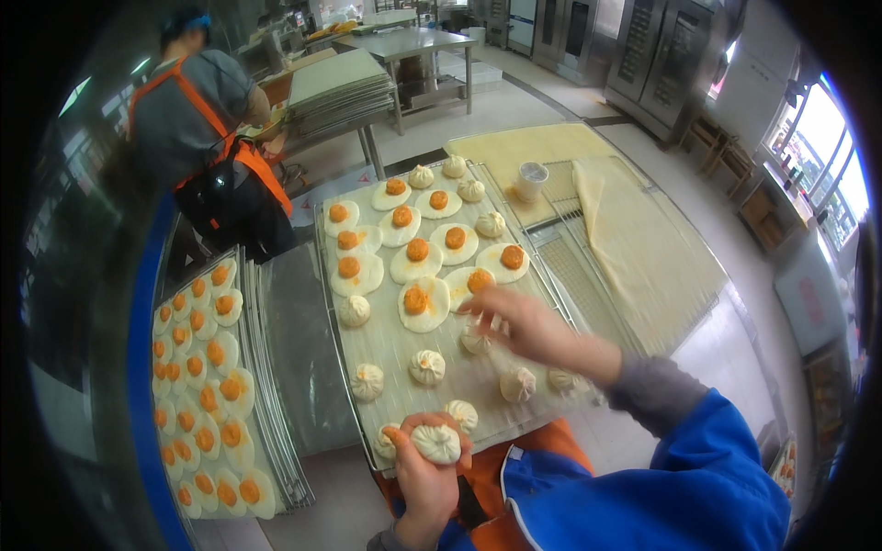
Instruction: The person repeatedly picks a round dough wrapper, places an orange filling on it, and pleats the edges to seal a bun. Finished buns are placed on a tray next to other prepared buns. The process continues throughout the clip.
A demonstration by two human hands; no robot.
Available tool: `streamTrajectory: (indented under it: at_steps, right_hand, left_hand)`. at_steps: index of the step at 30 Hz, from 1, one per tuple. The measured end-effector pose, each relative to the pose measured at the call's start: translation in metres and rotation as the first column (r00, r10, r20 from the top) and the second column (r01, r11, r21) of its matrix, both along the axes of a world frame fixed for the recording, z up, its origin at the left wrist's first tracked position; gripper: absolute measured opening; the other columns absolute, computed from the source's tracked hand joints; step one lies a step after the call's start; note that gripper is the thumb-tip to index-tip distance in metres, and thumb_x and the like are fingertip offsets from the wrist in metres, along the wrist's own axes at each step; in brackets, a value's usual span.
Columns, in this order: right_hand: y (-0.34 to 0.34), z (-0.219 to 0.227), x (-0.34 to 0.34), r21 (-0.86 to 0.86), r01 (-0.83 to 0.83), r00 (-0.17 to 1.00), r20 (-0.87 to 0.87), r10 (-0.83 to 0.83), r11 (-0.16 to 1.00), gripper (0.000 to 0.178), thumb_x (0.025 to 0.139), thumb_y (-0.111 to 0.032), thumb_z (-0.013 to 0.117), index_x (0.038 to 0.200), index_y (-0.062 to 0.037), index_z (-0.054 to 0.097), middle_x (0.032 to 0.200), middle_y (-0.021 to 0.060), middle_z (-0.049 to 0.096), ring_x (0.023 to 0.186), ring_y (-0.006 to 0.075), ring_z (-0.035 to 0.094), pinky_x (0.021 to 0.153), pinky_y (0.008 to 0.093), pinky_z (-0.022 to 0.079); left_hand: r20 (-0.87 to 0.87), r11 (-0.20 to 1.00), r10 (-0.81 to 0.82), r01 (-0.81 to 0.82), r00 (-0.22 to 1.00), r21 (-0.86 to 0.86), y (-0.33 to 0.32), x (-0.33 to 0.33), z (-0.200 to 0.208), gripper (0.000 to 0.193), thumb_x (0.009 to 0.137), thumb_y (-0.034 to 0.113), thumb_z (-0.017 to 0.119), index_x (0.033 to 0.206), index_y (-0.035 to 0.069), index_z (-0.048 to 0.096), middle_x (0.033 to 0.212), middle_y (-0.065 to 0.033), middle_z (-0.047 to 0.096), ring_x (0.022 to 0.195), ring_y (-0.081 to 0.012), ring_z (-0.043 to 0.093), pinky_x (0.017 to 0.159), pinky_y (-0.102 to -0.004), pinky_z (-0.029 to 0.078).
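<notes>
In my left hand point(424, 487), at the near edge of the tray point(335, 331), rests a pleated bun point(435, 444), with the fingers curled round it and orange smears on the hand. My right hand point(531, 323) hovers over the tray's right side, fingers apart and slightly blurred, with nothing visible in them. Below its fingers is a pleated bun point(476, 339), partly hidden. Just beyond lies a dough round with orange filling point(479, 280). Several more flat rounds with filling point(417, 250) cover the tray's far half. Closed buns point(427, 366) stand at the near end and far right.
On the left, another tray point(266, 500) bears many filled dough rounds beside a metal surface point(308, 358). To the right, a clear cup point(531, 182) and a dough-coloured sheet point(643, 248) lie near wire racks. A person point(197, 110) works at far left beside stacked trays point(338, 87).
</notes>
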State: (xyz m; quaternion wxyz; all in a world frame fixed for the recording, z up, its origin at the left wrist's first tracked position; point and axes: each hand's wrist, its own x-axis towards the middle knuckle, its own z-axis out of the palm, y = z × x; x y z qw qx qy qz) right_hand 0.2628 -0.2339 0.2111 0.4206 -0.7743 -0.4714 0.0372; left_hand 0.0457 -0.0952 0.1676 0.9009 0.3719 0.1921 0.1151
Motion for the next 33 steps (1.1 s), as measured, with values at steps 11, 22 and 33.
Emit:
streamTrajectory:
  at_steps: [11,22,33]
  right_hand:
    - [-0.008,-0.070,0.088,-0.288,0.308,0.883,0.441,-0.161,0.907,0.012,0.081,-0.011,0.076,0.094,-0.0084,0.075,0.092,0.0066,0.066,0.089,0.0279,0.066,0.074,0.0413,0.055]
    - [-0.004,-0.069,0.088,-0.273,0.345,0.925,0.260,-0.276,0.898,0.011,0.082,-0.014,0.074,0.091,-0.0085,0.075,0.089,0.0063,0.069,0.082,0.0271,0.068,0.071,0.0399,0.056]
    - [0.008,-0.078,0.089,-0.284,0.338,0.907,0.354,-0.230,0.897,0.012,0.083,-0.016,0.073,0.092,-0.0094,0.075,0.088,0.0038,0.070,0.081,0.0247,0.069,0.070,0.0379,0.056]
  left_hand:
    - [-0.046,0.999,-0.019,0.017,0.999,-0.043,0.001,-0.015,-0.021,0.067,0.106,0.068,0.028,0.102,0.006,0.054,0.088,-0.0165,0.059,0.060,-0.0259,0.058,0.050,-0.0351,0.046]
    - [-0.039,0.994,-0.061,0.057,0.997,-0.088,-0.010,-0.010,-0.024,0.065,0.108,0.065,0.027,0.106,0.005,0.054,0.097,-0.0185,0.060,0.067,-0.0271,0.061,0.056,-0.0375,0.049]
    - [-0.027,0.995,-0.067,0.065,0.997,-0.076,-0.016,-0.010,-0.024,0.066,0.108,0.064,0.027,0.105,0.005,0.055,0.097,-0.0185,0.060,0.069,-0.0271,0.062,0.056,-0.0362,0.049]
